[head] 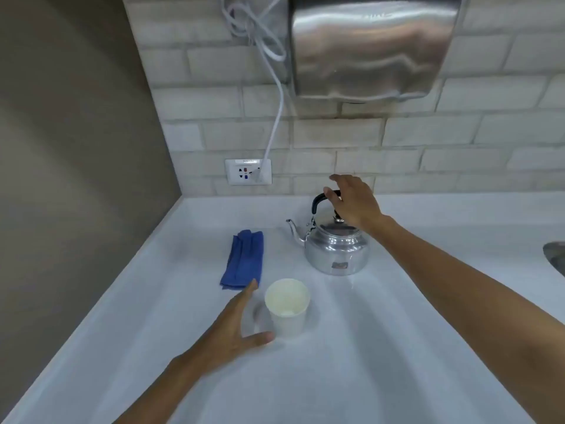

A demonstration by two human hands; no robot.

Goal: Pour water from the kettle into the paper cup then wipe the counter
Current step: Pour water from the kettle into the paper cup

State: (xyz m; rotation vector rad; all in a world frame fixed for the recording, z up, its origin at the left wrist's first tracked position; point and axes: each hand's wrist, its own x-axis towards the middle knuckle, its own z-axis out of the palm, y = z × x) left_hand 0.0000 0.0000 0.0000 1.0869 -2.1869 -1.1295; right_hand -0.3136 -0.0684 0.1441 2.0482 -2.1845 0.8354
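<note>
- The right hand [354,203] is reaching over the shiny round metal kettle [336,249], with the thumb and fingers spread on either side of its arched black handle [319,201]; the hand is not clenched, and whether the fingers are already touching the handle is too unclear to tell.
- The kettle is standing upright on the white counter [367,347], toward the back near the pale brick-tiled wall [428,142], with its thin curved spout [294,228] pointing left and its lid in place.
- The left hand [232,328] is lying open just left of the white paper cup [287,307], fingers stretched forward and the thumb pointing at the cup's base; it is grasping nothing, though the thumb tip is sitting right beside the cup wall.
- The paper cup is standing upright in front of the kettle and a little to its left, apart from it.
- A folded blue cloth [243,260] is lying flat on the counter left of the kettle, behind the left hand's fingertips.
- A white wall socket [248,172] is sitting in the tiles behind the cloth, with a white cable [275,123] running up from it.
- A brushed steel wall-mounted box [373,44] is hanging above the kettle.
- The curved edge of a metal sink [555,255] is showing at the far right.
</note>
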